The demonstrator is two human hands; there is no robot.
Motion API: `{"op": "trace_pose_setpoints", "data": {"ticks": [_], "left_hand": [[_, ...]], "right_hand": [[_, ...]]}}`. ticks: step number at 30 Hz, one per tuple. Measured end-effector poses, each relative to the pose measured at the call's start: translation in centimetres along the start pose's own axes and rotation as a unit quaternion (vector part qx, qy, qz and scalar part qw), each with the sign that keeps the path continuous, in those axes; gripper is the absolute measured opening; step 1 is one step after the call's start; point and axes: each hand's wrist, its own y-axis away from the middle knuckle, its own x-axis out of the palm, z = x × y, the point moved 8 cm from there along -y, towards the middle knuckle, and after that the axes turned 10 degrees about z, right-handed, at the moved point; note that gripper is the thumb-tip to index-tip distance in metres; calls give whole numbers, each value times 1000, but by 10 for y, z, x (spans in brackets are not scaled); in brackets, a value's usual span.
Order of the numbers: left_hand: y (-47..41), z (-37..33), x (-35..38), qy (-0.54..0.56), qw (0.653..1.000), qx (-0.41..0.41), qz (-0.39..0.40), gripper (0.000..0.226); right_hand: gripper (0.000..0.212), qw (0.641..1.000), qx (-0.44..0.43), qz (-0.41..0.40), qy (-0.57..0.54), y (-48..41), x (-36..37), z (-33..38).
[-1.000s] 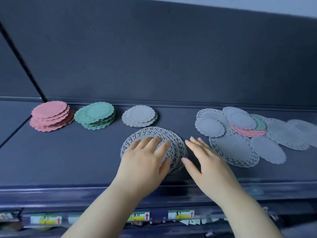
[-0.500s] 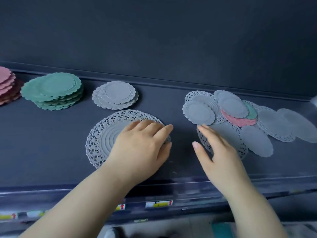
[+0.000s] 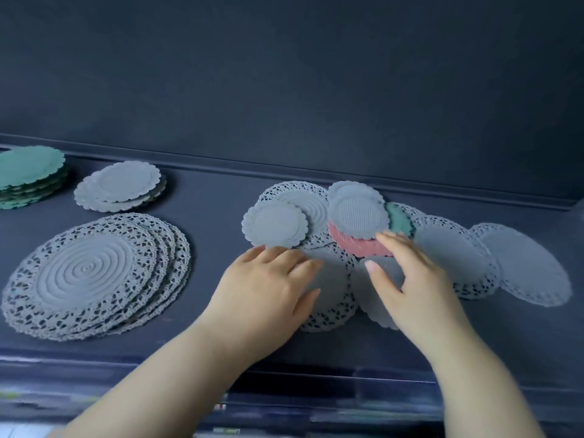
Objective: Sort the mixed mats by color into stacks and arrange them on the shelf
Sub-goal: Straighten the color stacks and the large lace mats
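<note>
**Lace-edged grey mat** (image 3: 331, 279): lying in the unsorted spread right of the shelf's middle. The left hand (image 3: 268, 289) is resting on it, fingers straight and flat, gripping nothing.

**Pink mat** (image 3: 354, 246): lying at 11 o'clock from the right hand (image 3: 417, 279), whose fingertips are reaching its rim. The fingers and thumb are spreading apart above a plain grey mat (image 3: 373, 305), clasping nothing.

**Ribbed grey mat** (image 3: 358, 213): overlapping the pink one, with a green mat (image 3: 398, 218) peeking out at its 3 o'clock.

**Further lace mats** (image 3: 455, 257): trailing off at the right hand's 3 o'clock.

**Sorted stacks**, at 9 to 10 o'clock from the hands:
- large lace mats (image 3: 94, 273)
- small grey mats (image 3: 120, 186)
- green mats (image 3: 28, 175)

**Dark shelf** (image 3: 215, 203): bearing everything.
</note>
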Motion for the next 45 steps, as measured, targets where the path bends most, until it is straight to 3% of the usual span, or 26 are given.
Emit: {"op": "trace_pose_setpoints", "data": {"ticks": [4, 10, 14, 18, 24, 28, 33, 39, 45], "left_hand": [[-15, -27, 8, 9, 999, -33, -8, 31], [-17, -44, 27, -5, 995, -84, 45, 53], [-17, -45, 26, -29, 996, -80, 41, 60], [-16, -55, 18, -21, 998, -66, 0, 37], [-10, -32, -4, 18, 982, -183, -32, 16], [-7, -30, -12, 54, 973, -220, -45, 8], [-3, -24, -20, 70, 957, -281, -11, 13], [-2, -30, -55, 71, 965, -240, -78, 29], [6, -27, -80, 93, 956, -225, -162, 33]], "right_hand": [[50, 999, -24, 33, 3, -5, -14, -33], [63, 984, 11, 141, 109, -20, -12, -76], [60, 975, 3, 169, 147, -24, -10, -81], [55, 979, -9, 167, 115, -25, -13, -85], [51, 982, -4, 159, 105, -10, -16, -81], [60, 977, -4, 165, 134, 0, -16, -74], [59, 994, 26, 73, 83, 8, -33, -82], [51, 995, 42, -6, -92, 23, -49, -91], [46, 989, 39, -115, -90, 33, -80, -75]]}}
